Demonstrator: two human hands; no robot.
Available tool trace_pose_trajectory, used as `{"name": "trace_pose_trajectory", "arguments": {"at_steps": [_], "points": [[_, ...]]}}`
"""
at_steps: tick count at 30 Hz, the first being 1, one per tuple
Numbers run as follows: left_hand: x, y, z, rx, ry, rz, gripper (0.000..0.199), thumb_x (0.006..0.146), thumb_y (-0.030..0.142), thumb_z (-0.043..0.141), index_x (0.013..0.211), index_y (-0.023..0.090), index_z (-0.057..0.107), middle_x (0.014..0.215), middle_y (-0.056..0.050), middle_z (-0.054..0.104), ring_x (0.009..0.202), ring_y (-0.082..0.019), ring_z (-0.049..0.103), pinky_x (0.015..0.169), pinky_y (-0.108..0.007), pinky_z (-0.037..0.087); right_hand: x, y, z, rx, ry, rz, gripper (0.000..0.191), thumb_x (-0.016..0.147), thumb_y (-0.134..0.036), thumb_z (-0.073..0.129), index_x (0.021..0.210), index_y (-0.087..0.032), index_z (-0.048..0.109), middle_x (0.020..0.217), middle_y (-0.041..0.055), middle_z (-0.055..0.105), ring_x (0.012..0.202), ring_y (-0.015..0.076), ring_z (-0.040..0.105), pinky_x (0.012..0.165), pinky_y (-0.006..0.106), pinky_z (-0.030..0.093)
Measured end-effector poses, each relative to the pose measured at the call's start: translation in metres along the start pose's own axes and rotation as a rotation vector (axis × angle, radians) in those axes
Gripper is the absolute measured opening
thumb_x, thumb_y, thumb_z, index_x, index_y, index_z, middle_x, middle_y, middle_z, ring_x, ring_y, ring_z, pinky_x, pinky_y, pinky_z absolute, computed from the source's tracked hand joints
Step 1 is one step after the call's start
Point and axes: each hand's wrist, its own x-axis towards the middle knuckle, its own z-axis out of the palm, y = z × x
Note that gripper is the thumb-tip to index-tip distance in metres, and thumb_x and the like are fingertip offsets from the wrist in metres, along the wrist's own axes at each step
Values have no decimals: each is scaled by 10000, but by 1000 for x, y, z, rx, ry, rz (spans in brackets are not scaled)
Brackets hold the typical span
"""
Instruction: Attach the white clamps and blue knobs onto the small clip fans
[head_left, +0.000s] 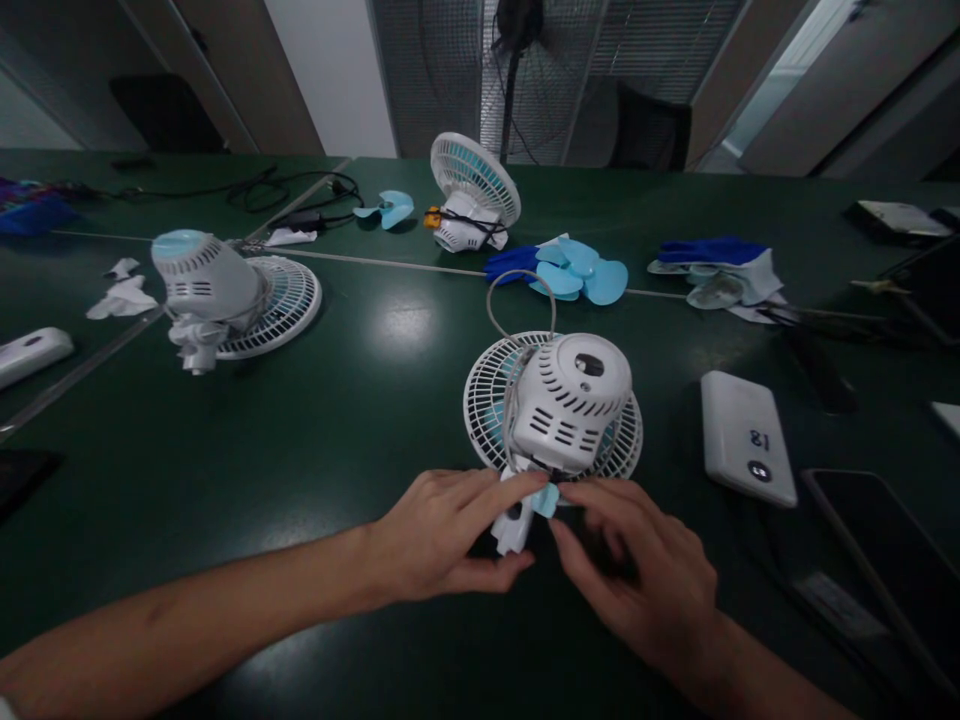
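Note:
A small white fan point(574, 400) lies face down on its round grille, its motor housing turned up and a grey cord looped around it. At its near side, my left hand point(457, 535) grips the white clip point(514, 525) between thumb and fingers. A small light blue piece point(546, 499) sits against the clip. My right hand point(637, 560) pinches this piece from the right with thumb and forefinger. My left forefinger also reaches its upper edge. Whether the piece is fixed to the clip I cannot tell.
Another face-down fan point(217, 295) lies to the left; a third fan point(474, 190) stands at the back. Light blue fan blades point(581, 270) and blue-and-white gloves point(720, 268) lie beyond. A white power bank point(748, 437) and a phone point(885, 550) are on the right.

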Motion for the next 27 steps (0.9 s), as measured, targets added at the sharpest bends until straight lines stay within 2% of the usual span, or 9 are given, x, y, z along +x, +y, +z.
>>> {"name": "trace_pose_trajectory", "arguments": {"at_steps": [4, 6, 10, 12, 14, 17, 20, 24, 27], "points": [[-1, -1, 1, 33, 4, 14, 605, 993, 402, 527, 1499, 141, 323, 966, -68, 674, 744, -177, 661, 635, -313, 612, -2, 6, 0, -103, 7, -93, 176, 919, -205, 692, 1092, -229, 711, 972, 36, 789, 806, 157, 762, 689, 220, 577], [-1, -1, 1, 36, -6, 14, 602, 995, 396, 517, 1502, 140, 318, 955, -65, 670, 736, -176, 655, 624, -312, 610, 5, -1, 0, 67, -61, 117, 113, 963, -275, 634, 917, -216, 719, 806, 16, 768, 665, 141, 734, 578, 211, 558], [-1, -1, 1, 29, -10, 21, 607, 995, 400, 521, 1503, 143, 311, 961, -65, 671, 744, -176, 659, 622, -311, 609, 16, -15, -1, 415, -355, 556, 450, 1056, -405, 439, 721, -202, 660, 418, -72, 527, 295, 82, 461, 310, 177, 367], [0, -1, 1, 27, -7, 22, 603, 995, 405, 530, 1495, 141, 321, 970, -69, 673, 757, -183, 666, 624, -316, 610, 13, -12, -2, 331, -268, 461, 346, 1027, -386, 508, 790, -197, 674, 532, -44, 630, 358, 84, 533, 357, 179, 421], [0, 0, 0, 21, -3, 19, 592, 996, 398, 530, 1488, 137, 329, 974, -72, 674, 761, -185, 668, 627, -318, 611, 7, -3, -2, 108, -98, 187, 133, 950, -319, 638, 952, -199, 694, 789, 15, 752, 508, 101, 649, 491, 197, 521], [1, 1, -1, 28, 8, 22, 579, 1004, 399, 507, 1488, 140, 324, 961, -68, 676, 736, -171, 659, 624, -305, 609, 0, 7, -2, -131, -5, -129, 243, 897, -230, 716, 1138, -226, 688, 975, 38, 786, 708, 138, 744, 656, 216, 580], [1, 1, -1, 39, 6, 23, 579, 1010, 414, 492, 1491, 140, 321, 949, -66, 678, 719, -169, 654, 607, -300, 603, 6, 3, -1, -10, -68, 33, 77, 960, -251, 639, 993, -226, 704, 870, 10, 775, 694, 135, 742, 617, 208, 574], [0, 0, 0, 26, -6, 16, 598, 996, 399, 522, 1497, 148, 313, 973, -70, 682, 746, -177, 662, 629, -311, 607, 15, -11, -2, 348, -339, 465, 402, 1063, -349, 431, 744, -211, 633, 505, -66, 593, 313, 76, 502, 304, 178, 372], [-1, -1, 1, 8, -8, 8, 624, 980, 391, 566, 1496, 147, 316, 988, -76, 682, 771, -189, 671, 644, -322, 610, 8, -9, -2, 183, -189, 312, 226, 1012, -305, 538, 850, -208, 663, 595, -45, 647, 427, 93, 601, 414, 186, 473]]}}
